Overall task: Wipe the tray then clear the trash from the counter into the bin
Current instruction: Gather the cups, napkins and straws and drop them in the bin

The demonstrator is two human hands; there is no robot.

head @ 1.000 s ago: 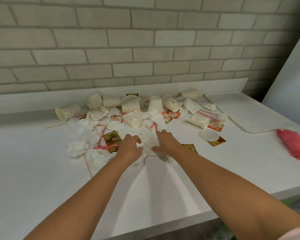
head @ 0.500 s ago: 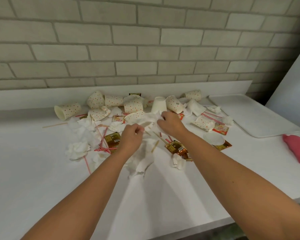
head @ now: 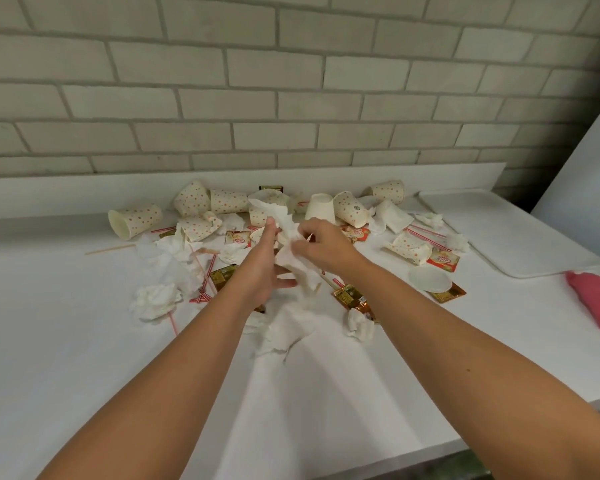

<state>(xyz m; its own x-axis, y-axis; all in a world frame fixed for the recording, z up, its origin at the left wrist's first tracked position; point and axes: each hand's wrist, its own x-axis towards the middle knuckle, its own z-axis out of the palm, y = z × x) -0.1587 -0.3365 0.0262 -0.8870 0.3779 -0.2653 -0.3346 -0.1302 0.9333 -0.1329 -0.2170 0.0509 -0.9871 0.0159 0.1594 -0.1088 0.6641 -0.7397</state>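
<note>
Change noted: a second ago both hands lay flat on the paper at the front of the heap. Half a second ago they had begun to gather it. Now a bundle of tissue (head: 293, 252) is off the surface (head: 84, 358), held up between them.

Left hand (head: 264, 268): thumb above the bundle and fingers beneath it, gripping the near side. Right hand (head: 321, 245): fingers curled, pinching the far side of the same bundle, with a thin wooden stick caught in the pinch.

Remaining on the surface: loose tissue (head: 284, 329) directly below the hands, a crumpled wad (head: 155, 299) to the left, spotted paper cups (head: 134, 220) mostly on their sides along the back, sachets (head: 350, 296), striped straws (head: 205, 282) and a round lid (head: 429, 279).

The tray (head: 499, 233) sits at the right rear of the surface, apart from the heap and with nothing on it. A pink cloth (head: 596, 303) lies just beside its near corner. Judgement: wiping appears finished and clearing has only begun, since one handful is lifted and the bulk is untouched.

The bin is not in view, so the carrying route cannot be assessed. Risk: the bundle is loosely bunched and pieces may drop in transit
</note>
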